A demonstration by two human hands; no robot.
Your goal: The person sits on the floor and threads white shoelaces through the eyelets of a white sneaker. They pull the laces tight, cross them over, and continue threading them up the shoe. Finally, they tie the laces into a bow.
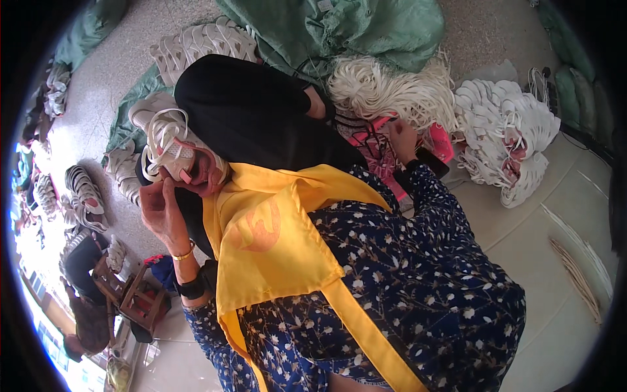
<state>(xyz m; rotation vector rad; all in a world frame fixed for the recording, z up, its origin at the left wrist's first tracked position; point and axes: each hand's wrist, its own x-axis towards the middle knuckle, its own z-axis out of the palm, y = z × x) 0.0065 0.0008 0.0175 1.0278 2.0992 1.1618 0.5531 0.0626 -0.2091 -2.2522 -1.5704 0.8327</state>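
A white shoe upper [175,151] with a pink lining and loose white lace loops lies by my dark-trousered knee. My left hand [164,212] is at its opening, fingers curled, with a fingertip and thumb closed at the edge of the lining. On the other side of my lap, my right hand [403,140] reaches down beside a bright pink and black patterned item [373,145]. Its fingertips are partly hidden, so any grip there is unclear. Just beyond that hand lies a thick bundle of white shoelaces [392,85].
White shoe uppers are heaped at right [499,124], with another row at the back left [202,49]. A green sack [339,29] lies behind the laces. A small wooden stool [134,291] stands at lower left. Loose cords [575,277] lie on the floor at right.
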